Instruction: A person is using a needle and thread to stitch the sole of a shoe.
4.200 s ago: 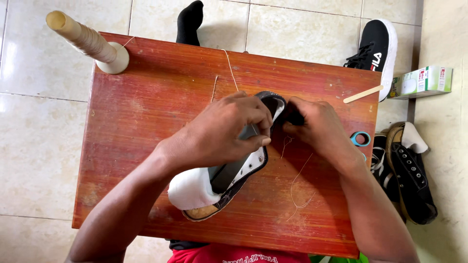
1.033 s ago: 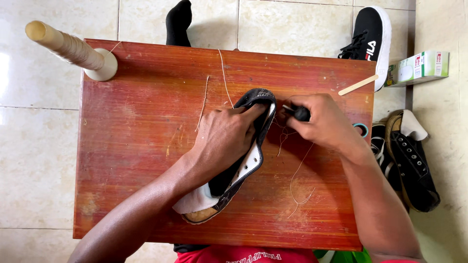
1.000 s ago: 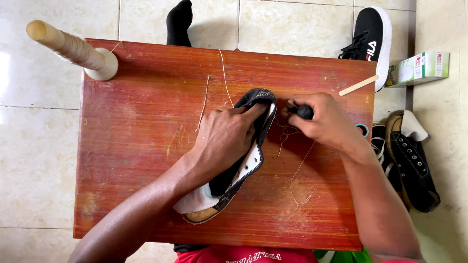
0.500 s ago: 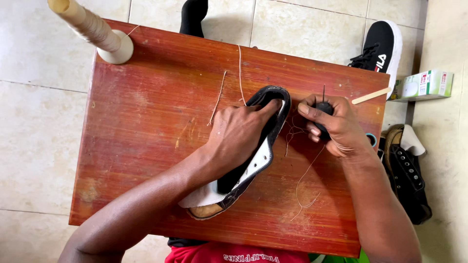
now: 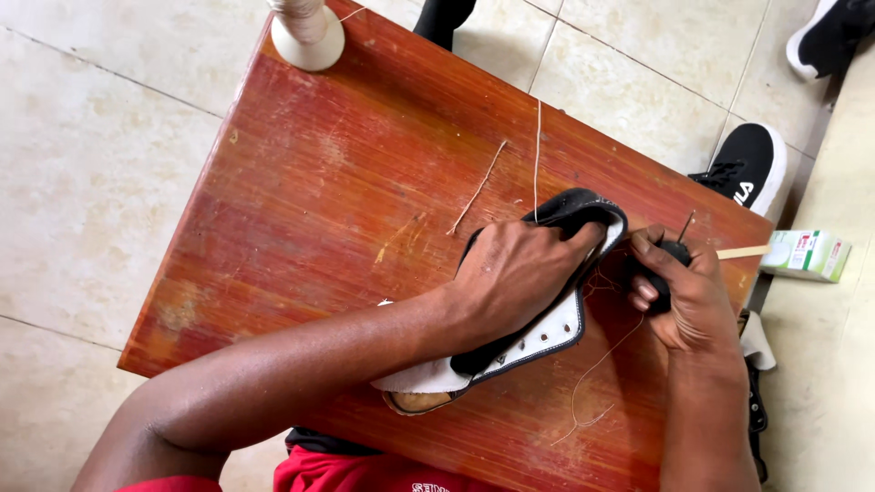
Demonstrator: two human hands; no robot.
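Observation:
A black and white canvas shoe (image 5: pixel 538 337) lies on its side on the red-brown wooden table (image 5: pixel 365 182). My left hand (image 5: pixel 515 273) presses down on the shoe's upper and grips it near the toe. My right hand (image 5: pixel 684 292) sits just right of the toe, closed around a dark-handled awl (image 5: pixel 673 251) whose metal point sticks upward. Thin tan thread (image 5: pixel 602 364) trails from the shoe across the table toward the front edge.
A cone-shaped thread spool (image 5: pixel 308 32) stands at the table's far left corner. Loose thread strands (image 5: pixel 510 173) lie on the tabletop. A wooden stick (image 5: pixel 743 251) pokes out at the right edge. Black shoes (image 5: pixel 743 164) and a small green and white box (image 5: pixel 807 253) lie on the tiled floor.
My right hand has drawn the awl away from the shoe's toe to the right, its point now up. My left hand keeps hold of the shoe. The camera has tilted.

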